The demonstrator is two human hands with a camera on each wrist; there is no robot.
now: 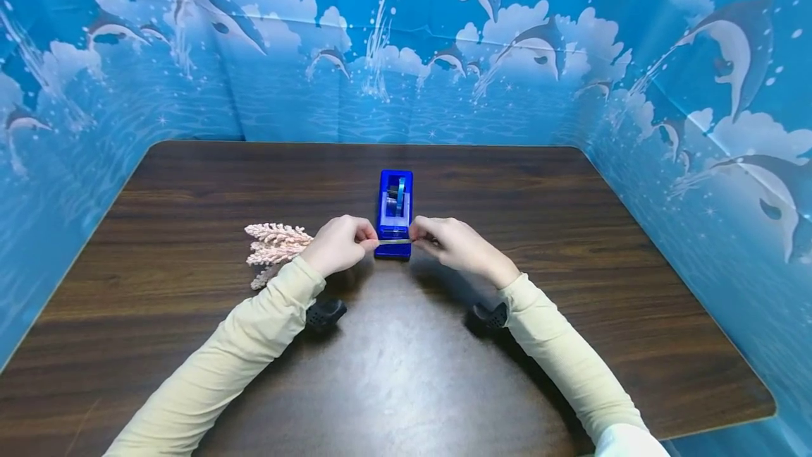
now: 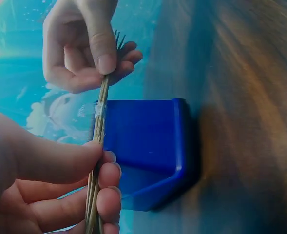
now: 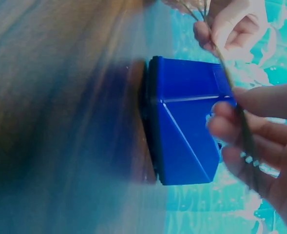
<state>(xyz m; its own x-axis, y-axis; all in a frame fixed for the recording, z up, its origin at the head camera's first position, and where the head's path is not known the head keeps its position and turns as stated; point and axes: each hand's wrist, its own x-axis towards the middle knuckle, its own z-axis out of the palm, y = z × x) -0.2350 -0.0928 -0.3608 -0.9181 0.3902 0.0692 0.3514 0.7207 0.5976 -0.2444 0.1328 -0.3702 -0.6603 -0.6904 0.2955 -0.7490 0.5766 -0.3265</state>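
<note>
**A:** From the head view, your left hand [image 1: 339, 244] and your right hand [image 1: 452, 243] sit just in front of the blue tape dispenser [image 1: 395, 213], and all I see between them is a thin pale line. What is it?

**B:** The left wrist view shows it up close: a bundle of thin stems [image 2: 98, 146], pinched between thumb and fingers at both ends, with a small band of clear tape [image 2: 100, 109] around it right at the dispenser's near edge. You cannot make out that tape from the head view.

**A:** So both your hands are closed on the stems?

**B:** Yes. Your left grips one end, your right pinches the other. In the right wrist view the stems [image 3: 231, 87] are blurred, but they run from one hand to the other across the dispenser's blue corner.

**A:** Which way does the bundle lie?

**B:** Its long axis runs left to right across you, crosswise to the dispenser, which points away from you. The pale flowered tops [image 1: 274, 245] fan out to the left, beyond your left hand, resting on the table [image 1: 571, 231].

**A:** Anything around it?

**B:** The dispenser stands directly behind the stems, touching or nearly so; I cannot tell which. The dolphin-print backdrop [image 1: 127, 76] walls in the table on three sides.
</note>
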